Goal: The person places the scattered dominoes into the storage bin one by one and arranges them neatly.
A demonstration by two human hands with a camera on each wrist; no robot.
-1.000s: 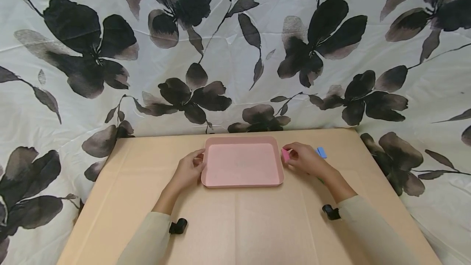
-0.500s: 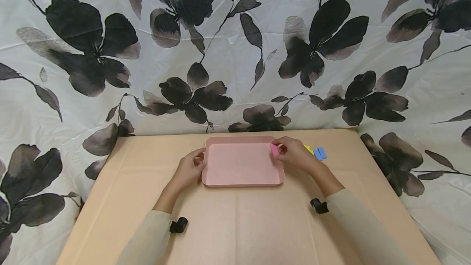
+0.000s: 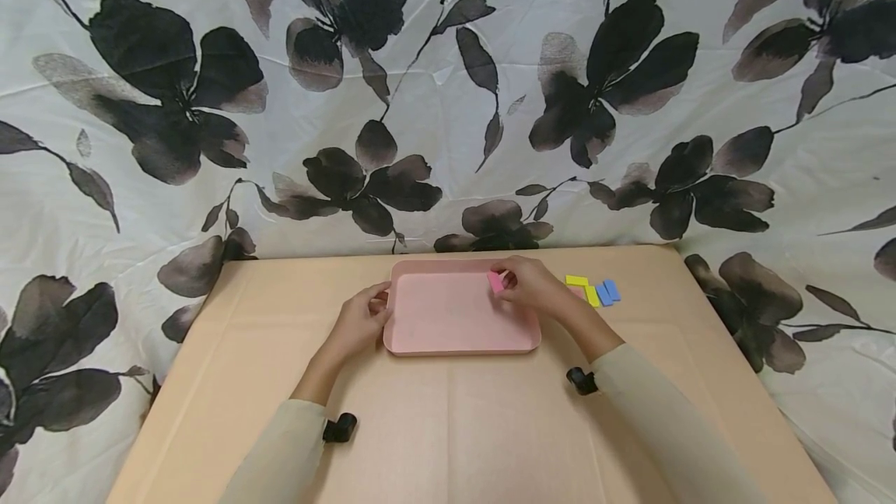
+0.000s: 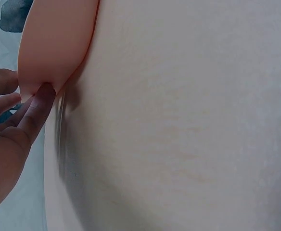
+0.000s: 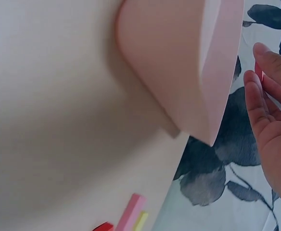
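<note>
A shallow pink tray (image 3: 448, 317) with rounded corners lies toward the back of the table. My left hand (image 3: 360, 321) grips its left side; in the left wrist view, fingertips (image 4: 45, 91) press against the tray's outer wall near the rim. My right hand (image 3: 532, 284) is over the tray's right half and pinches a small bright pink block (image 3: 495, 282) between thumb and fingers. In the right wrist view most of that block is hidden, with only a sliver showing at the fingertips (image 5: 261, 48).
Right of the tray lie small blocks: a yellow block (image 3: 577, 281), another yellow block (image 3: 592, 296) and a blue block (image 3: 612, 290) beside a second blue one. A pink block (image 5: 130, 212) and a red piece (image 5: 103, 226) show in the right wrist view. A floral cloth (image 3: 448, 99) hangs behind.
My right hand has carried the pink block leftward from beside the tray to over its right half, uncovering the yellow blocks. My left hand has stayed at the tray's left side.
</note>
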